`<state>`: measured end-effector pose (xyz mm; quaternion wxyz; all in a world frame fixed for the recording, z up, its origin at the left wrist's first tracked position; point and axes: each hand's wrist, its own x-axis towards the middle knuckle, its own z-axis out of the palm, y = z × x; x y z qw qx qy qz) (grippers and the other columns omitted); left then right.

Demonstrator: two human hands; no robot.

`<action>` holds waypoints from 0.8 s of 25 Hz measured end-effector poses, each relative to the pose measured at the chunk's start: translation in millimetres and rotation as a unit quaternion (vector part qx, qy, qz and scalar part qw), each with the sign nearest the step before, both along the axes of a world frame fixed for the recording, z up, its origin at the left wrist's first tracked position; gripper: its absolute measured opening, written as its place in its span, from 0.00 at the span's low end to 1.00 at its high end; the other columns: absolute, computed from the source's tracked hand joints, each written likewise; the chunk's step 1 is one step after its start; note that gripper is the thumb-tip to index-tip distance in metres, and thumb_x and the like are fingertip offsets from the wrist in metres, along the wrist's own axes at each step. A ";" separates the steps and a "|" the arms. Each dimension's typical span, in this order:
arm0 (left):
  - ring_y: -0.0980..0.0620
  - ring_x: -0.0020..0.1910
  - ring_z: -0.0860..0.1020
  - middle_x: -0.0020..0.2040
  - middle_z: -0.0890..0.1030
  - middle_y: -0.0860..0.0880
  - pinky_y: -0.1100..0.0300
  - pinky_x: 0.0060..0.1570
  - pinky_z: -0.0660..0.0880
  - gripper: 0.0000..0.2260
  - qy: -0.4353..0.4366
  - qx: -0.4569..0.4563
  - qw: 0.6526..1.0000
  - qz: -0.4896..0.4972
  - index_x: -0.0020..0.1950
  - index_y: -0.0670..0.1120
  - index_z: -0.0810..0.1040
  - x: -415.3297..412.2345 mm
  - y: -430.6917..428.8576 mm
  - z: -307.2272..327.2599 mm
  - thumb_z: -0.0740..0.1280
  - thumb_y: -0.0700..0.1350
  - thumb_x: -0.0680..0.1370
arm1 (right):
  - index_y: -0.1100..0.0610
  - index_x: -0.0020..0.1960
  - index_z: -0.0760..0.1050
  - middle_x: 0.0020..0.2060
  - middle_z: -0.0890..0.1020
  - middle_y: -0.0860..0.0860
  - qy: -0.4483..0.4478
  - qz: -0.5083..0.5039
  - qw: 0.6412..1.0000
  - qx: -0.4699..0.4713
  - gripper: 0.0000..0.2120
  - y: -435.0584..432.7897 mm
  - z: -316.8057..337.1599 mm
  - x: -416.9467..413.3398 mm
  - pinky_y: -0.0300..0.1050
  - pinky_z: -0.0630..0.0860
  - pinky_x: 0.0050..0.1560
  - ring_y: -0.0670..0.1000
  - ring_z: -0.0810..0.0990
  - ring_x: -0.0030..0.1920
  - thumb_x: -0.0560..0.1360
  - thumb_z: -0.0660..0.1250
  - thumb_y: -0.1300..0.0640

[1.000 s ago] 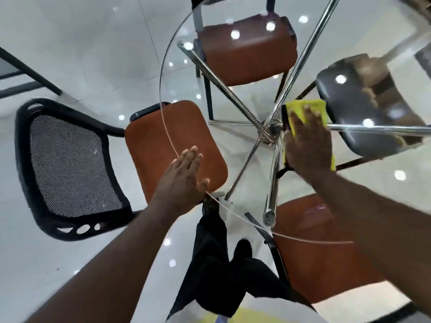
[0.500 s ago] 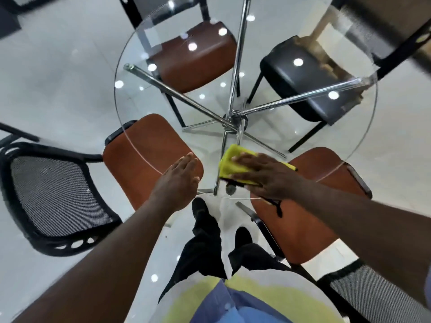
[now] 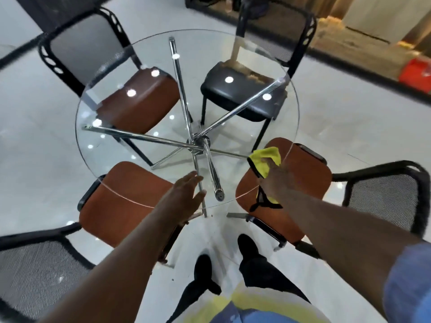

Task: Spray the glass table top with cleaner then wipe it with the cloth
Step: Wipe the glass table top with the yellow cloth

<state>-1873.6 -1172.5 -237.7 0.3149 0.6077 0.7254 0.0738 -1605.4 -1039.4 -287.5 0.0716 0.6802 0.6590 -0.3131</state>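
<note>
Left hand: flat, loose, on the glass table top.
Right hand: on the cloth; hold too blurry to tell.
My wipe: I'd press flat, slowly.

This looks like an office meeting or break area. A round glass table on crossed chrome legs stands on glossy pale floor tiles. Four mesh-backed chairs ring the table, three with brown seats and one with a black seat. Beyond the table's far side runs a wood-toned wall.
</note>
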 end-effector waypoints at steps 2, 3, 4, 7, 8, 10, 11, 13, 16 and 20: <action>0.47 0.77 0.68 0.80 0.68 0.48 0.53 0.78 0.64 0.26 -0.002 0.020 0.999 -0.051 0.77 0.49 0.71 -11.9 4.7 20.3 0.64 0.58 0.82 | 0.44 0.76 0.72 0.72 0.77 0.58 0.025 -0.009 0.999 -0.033 0.28 -5.3 31.9 8.8 0.45 0.72 0.54 0.59 0.79 0.68 0.79 0.75 0.51; 0.46 0.76 0.70 0.79 0.70 0.48 0.50 0.76 0.66 0.27 -0.002 0.036 0.996 -0.079 0.76 0.49 0.72 -16.7 8.4 32.7 0.63 0.61 0.81 | 0.44 0.74 0.74 0.70 0.79 0.54 0.030 -0.012 0.999 -0.031 0.26 -12.7 53.1 15.8 0.43 0.71 0.53 0.58 0.80 0.66 0.78 0.76 0.51; 0.46 0.75 0.72 0.77 0.72 0.47 0.47 0.74 0.69 0.26 -0.001 0.052 0.994 -0.098 0.75 0.48 0.73 -19.0 14.1 46.2 0.63 0.61 0.81 | 0.44 0.73 0.76 0.69 0.80 0.49 0.035 -0.013 0.999 -0.025 0.25 -19.0 76.0 24.2 0.42 0.70 0.53 0.56 0.80 0.66 0.77 0.77 0.52; 0.46 0.68 0.77 0.73 0.76 0.47 0.49 0.69 0.74 0.21 -0.003 0.102 0.982 -0.157 0.74 0.47 0.74 -6.7 35.4 102.6 0.67 0.54 0.83 | 0.44 0.74 0.75 0.69 0.79 0.51 0.054 -0.048 0.997 0.014 0.29 -38.2 150.4 56.0 0.42 0.73 0.52 0.56 0.79 0.64 0.74 0.77 0.53; 0.47 0.68 0.77 0.73 0.76 0.47 0.52 0.68 0.74 0.21 0.002 0.125 0.974 -0.188 0.74 0.48 0.74 5.1 43.6 124.4 0.67 0.53 0.83 | 0.43 0.74 0.75 0.67 0.80 0.53 0.050 -0.069 0.996 0.027 0.30 -44.0 176.8 70.4 0.42 0.73 0.47 0.56 0.80 0.61 0.74 0.77 0.53; 0.47 0.68 0.77 0.73 0.76 0.47 0.57 0.64 0.72 0.21 0.019 0.169 0.950 -0.260 0.74 0.48 0.74 38.5 59.7 165.8 0.67 0.53 0.83 | 0.41 0.74 0.74 0.64 0.80 0.53 0.048 -0.106 0.991 0.063 0.31 -57.2 225.4 106.9 0.43 0.73 0.43 0.54 0.79 0.56 0.72 0.77 0.51; 0.47 0.67 0.78 0.72 0.78 0.47 0.59 0.61 0.71 0.21 0.023 0.199 0.936 -0.290 0.74 0.48 0.75 58.8 67.9 184.5 0.68 0.52 0.83 | 0.40 0.74 0.74 0.63 0.79 0.52 0.049 -0.127 0.987 0.083 0.32 -67.3 249.9 129.9 0.43 0.74 0.45 0.54 0.79 0.57 0.72 0.78 0.51; 0.46 0.66 0.79 0.69 0.80 0.48 0.60 0.59 0.72 0.20 0.028 0.257 0.908 -0.329 0.71 0.48 0.78 97.9 82.1 222.1 0.70 0.53 0.81 | 0.40 0.73 0.75 0.61 0.78 0.52 0.057 -0.171 0.976 0.122 0.32 -88.3 291.7 171.7 0.46 0.78 0.51 0.55 0.79 0.58 0.72 0.79 0.52; 0.47 0.66 0.79 0.69 0.80 0.49 0.56 0.65 0.72 0.20 0.023 0.281 0.870 -0.404 0.72 0.49 0.77 183.2 98.9 275.7 0.68 0.55 0.82 | 0.42 0.72 0.77 0.60 0.79 0.53 0.080 -0.273 0.940 0.189 0.31 -139.5 341.5 255.6 0.49 0.82 0.57 0.56 0.81 0.58 0.71 0.80 0.52; 0.49 0.68 0.79 0.68 0.81 0.51 0.52 0.67 0.75 0.25 -0.001 0.324 0.828 -0.458 0.72 0.52 0.78 323.5 91.4 319.1 0.63 0.62 0.80 | 0.43 0.72 0.76 0.62 0.79 0.52 0.046 -0.345 0.910 0.224 0.31 -214.9 371.4 376.8 0.46 0.77 0.51 0.55 0.79 0.58 0.70 0.80 0.50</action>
